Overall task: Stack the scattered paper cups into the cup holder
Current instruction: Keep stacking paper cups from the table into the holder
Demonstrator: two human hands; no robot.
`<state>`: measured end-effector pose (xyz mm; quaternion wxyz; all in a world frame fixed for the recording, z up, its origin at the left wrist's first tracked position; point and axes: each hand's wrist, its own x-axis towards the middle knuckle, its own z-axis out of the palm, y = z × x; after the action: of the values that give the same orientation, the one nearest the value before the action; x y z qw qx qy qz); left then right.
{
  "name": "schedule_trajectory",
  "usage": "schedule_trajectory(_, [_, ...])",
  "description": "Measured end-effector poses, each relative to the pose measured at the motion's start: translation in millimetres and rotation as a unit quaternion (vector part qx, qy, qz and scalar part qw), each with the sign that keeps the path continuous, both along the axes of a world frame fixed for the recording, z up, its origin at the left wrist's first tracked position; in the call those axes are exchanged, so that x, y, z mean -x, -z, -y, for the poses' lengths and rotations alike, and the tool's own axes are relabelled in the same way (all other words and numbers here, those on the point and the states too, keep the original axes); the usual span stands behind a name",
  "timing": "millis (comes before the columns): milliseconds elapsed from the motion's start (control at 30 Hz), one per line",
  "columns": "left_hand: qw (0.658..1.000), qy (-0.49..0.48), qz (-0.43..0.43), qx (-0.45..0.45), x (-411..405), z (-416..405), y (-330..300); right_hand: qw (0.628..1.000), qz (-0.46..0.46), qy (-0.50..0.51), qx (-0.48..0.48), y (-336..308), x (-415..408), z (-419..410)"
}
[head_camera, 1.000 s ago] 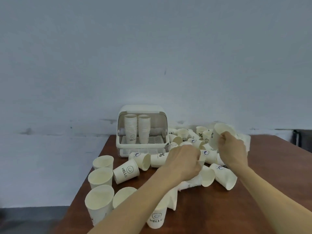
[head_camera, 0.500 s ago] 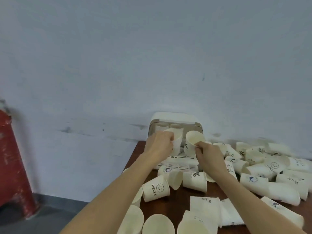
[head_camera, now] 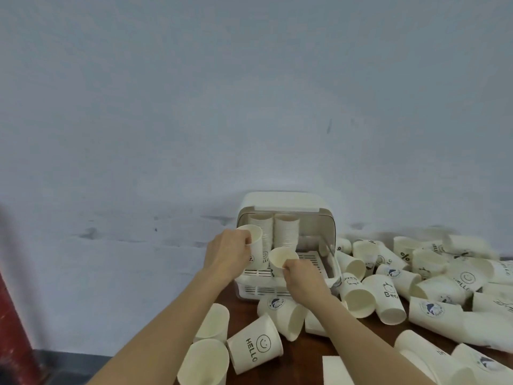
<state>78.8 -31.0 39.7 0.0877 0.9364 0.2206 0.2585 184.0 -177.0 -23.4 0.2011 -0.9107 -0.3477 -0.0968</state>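
1. Left hand (head_camera: pixel 226 252) grips an upright paper cup (head_camera: pixel 254 245), fingers and thumb curled round its wall near the rim. Cup is raised at the front left corner of the cup holder (head_camera: pixel 283 202).
2. Right hand (head_camera: pixel 301 276) pinches a second cup (head_camera: pixel 281 259) at its rim, mouth tilted toward camera, base pointing into the holder. Exact finger placement is hidden behind the cup.
3. The two held cups sit close together, second one at about 4 o'clock from the first; can't tell if they touch.
4. Inside the holder: two tall stacks (head_camera: pixel 286 229) side by side at the back, at 12 o'clock from the hands. Holder's clear front is open, slatted tray (head_camera: pixel 308 259) showing.
5. Step, as I judge it: delivery of two cups to the stacks, not yet seated.
6. Next move calls for righting each cup mouth-up, lifting above a stack top and dropping it in straight; little headroom under the holder roof, so a skewed entry could jam or tip a stack.
7. Loose cups (head_camera: pixel 388 295) pile on the table (head_camera: pixel 302 365) from 3 to 6 o'clock of the holder, a "HELLO" cup (head_camera: pixel 255 347) at 6. Plenty left; task looks far from finished.
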Motion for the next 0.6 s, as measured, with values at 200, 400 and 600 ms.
schedule_trajectory(200, [1.0, 0.0, -0.025, 0.01, -15.8, -6.3, 16.7, 0.999, -0.015, -0.01, 0.039, 4.1, -12.8, -7.8])
schedule_trajectory(400, [0.998, -0.016, -0.065, 0.021, -19.4, -8.4, 37.0, 0.998, -0.035, -0.011, 0.06, 5.8, -18.8, -8.8])
schedule_trajectory(600, [0.994, -0.017, -0.102, 0.021, -21.2, -15.0, 52.7, 0.997, -0.047, -0.008, 0.062, 5.1, -21.3, -7.7])
